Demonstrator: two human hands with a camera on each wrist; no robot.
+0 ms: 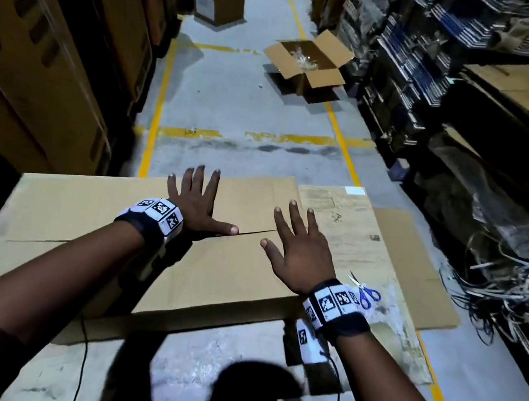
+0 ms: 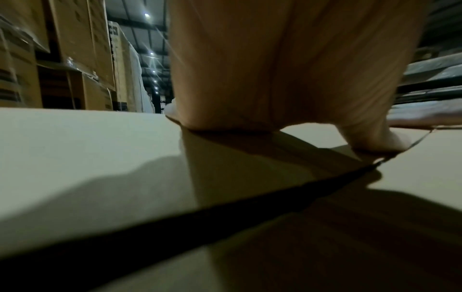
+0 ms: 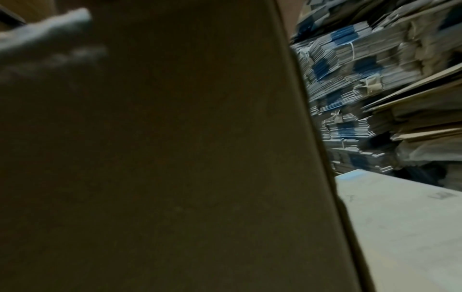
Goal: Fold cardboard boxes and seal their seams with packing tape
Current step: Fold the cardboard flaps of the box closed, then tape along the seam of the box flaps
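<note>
Head view: blue-handled scissors (image 1: pixel 366 292) lie on flat cardboard sheets (image 1: pixel 385 248) at 3 o'clock of the cardboard box (image 1: pixel 118 213); an open carton (image 1: pixel 309 67) sits at 12 o'clock down the aisle. The box's flap seam (image 1: pixel 252 231) runs between both hands. The left hand (image 1: pixel 197 206) presses flat, fingers spread; the right hand (image 1: pixel 299 256) is spread above the near flap.

Left wrist view: the palm (image 2: pixel 262 79) rests on the box, holding nothing.

Right wrist view: blurred; finger state unclear.
</note>
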